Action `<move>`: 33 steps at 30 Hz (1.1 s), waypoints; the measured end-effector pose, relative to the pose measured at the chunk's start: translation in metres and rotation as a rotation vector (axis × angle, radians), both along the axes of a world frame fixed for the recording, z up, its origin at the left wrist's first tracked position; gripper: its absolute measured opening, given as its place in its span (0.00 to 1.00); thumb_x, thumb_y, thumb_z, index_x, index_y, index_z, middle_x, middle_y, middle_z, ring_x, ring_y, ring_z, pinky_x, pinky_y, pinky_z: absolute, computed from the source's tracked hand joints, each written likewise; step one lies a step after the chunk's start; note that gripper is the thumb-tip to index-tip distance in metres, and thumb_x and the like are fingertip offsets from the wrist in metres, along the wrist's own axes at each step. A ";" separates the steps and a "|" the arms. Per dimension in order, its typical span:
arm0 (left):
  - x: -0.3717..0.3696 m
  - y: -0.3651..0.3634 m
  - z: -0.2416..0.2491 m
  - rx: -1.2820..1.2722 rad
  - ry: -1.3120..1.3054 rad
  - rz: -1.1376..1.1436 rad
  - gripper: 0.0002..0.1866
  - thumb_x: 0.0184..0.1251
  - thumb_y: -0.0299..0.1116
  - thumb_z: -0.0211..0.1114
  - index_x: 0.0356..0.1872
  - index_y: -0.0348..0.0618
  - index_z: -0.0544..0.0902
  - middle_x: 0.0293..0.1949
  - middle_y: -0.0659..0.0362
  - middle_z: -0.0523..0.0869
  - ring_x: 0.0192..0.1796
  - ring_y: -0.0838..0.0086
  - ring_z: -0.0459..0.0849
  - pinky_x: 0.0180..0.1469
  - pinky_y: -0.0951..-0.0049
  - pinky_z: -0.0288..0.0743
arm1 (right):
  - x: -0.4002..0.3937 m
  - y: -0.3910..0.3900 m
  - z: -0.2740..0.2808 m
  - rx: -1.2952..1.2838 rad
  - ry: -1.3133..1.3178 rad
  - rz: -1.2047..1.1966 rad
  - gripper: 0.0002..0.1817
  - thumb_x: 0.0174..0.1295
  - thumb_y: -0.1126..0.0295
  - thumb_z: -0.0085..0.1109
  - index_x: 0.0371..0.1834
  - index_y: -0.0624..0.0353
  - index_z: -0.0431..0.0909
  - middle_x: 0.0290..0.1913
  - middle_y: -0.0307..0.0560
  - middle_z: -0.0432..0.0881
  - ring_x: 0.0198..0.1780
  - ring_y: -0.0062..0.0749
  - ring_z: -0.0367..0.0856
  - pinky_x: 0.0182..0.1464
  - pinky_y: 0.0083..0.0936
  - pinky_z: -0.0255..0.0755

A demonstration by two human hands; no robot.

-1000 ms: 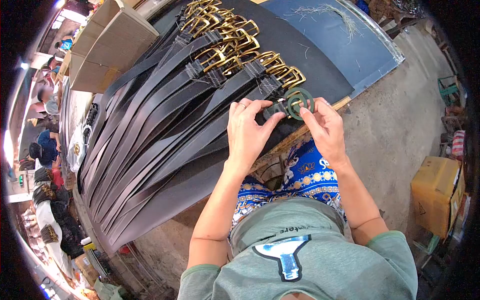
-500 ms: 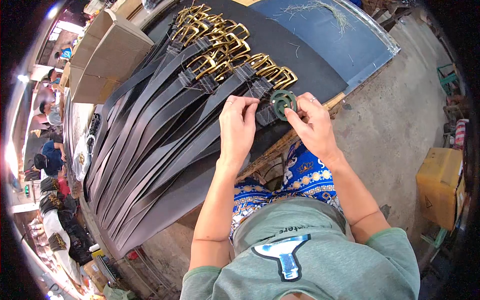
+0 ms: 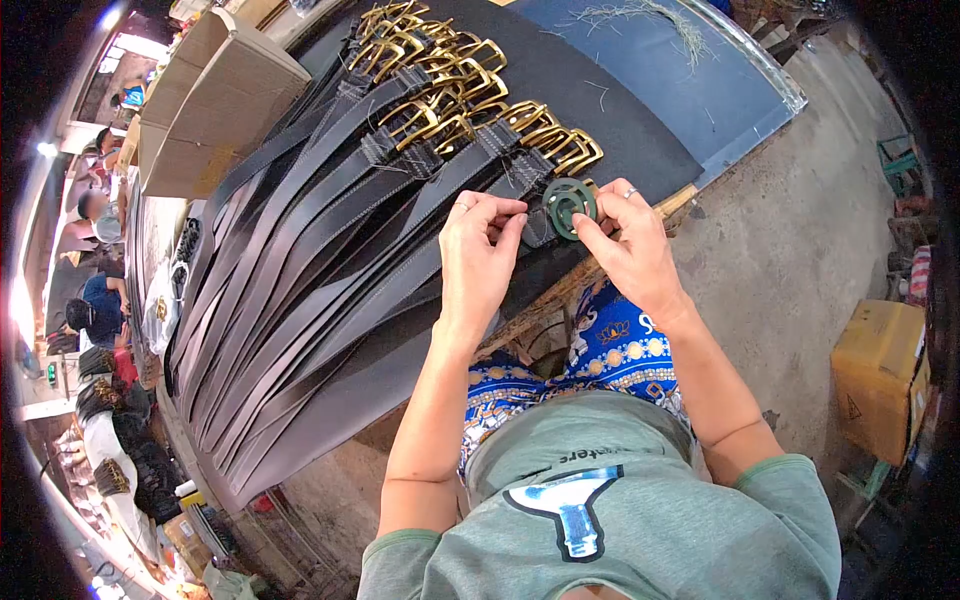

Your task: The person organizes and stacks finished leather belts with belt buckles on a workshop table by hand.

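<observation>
My right hand (image 3: 632, 240) holds a dark green spiral coil, which looks like a mosquito coil (image 3: 568, 200), between thumb and fingers. Just left of it, my left hand (image 3: 484, 245) is closed in a pinch, its fingertips close to the coil's edge. What those fingertips grip is too small to make out. Beneath and beyond both hands, black belts (image 3: 330, 220) with pale stitching lie fanned out in a pile. Their gold buckles (image 3: 535, 130) are gathered at the far end, and loose thread ends stick out near the buckle folds.
An open cardboard box (image 3: 215, 110) stands left of the belts. Thread scraps (image 3: 680, 35) lie on the blue-grey sheet (image 3: 640, 80) at the back of the table. A taped carton (image 3: 875, 375) is at the right. Other people (image 3: 100, 305) sit at the far left.
My left hand has shifted slightly right and its fingers are more curled. The coil has turned a little in my right hand. The belts stay in place.
</observation>
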State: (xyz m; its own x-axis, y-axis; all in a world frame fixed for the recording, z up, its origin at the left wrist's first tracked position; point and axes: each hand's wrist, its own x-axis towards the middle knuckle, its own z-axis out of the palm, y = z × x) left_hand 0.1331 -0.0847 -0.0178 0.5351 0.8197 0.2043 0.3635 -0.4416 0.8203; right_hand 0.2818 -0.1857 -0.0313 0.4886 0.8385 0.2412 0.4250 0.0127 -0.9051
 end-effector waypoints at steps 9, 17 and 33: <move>0.000 -0.015 0.006 0.129 0.097 -0.051 0.17 0.47 0.30 0.79 0.37 0.36 0.84 0.44 0.53 0.80 0.42 0.66 0.83 0.43 0.68 0.78 | 0.007 -0.008 -0.007 0.092 0.282 0.030 0.05 0.64 0.77 0.57 0.31 0.67 0.75 0.31 0.38 0.70 0.30 0.15 0.67 0.30 0.20 0.62; 0.010 -0.027 -0.006 0.188 0.112 0.075 0.15 0.45 0.27 0.77 0.34 0.36 0.83 0.45 0.51 0.75 0.50 0.60 0.76 0.52 0.64 0.72 | 0.002 -0.012 -0.012 0.170 0.304 0.018 0.06 0.65 0.77 0.57 0.31 0.68 0.75 0.32 0.38 0.70 0.31 0.15 0.67 0.31 0.18 0.62; -0.002 -0.039 -0.021 0.535 0.184 -0.052 0.17 0.56 0.23 0.68 0.48 0.47 0.87 0.63 0.44 0.72 0.59 0.49 0.72 0.61 0.58 0.68 | 0.004 -0.011 -0.022 0.168 0.275 -0.023 0.05 0.65 0.77 0.57 0.33 0.68 0.76 0.33 0.37 0.72 0.31 0.12 0.67 0.31 0.15 0.61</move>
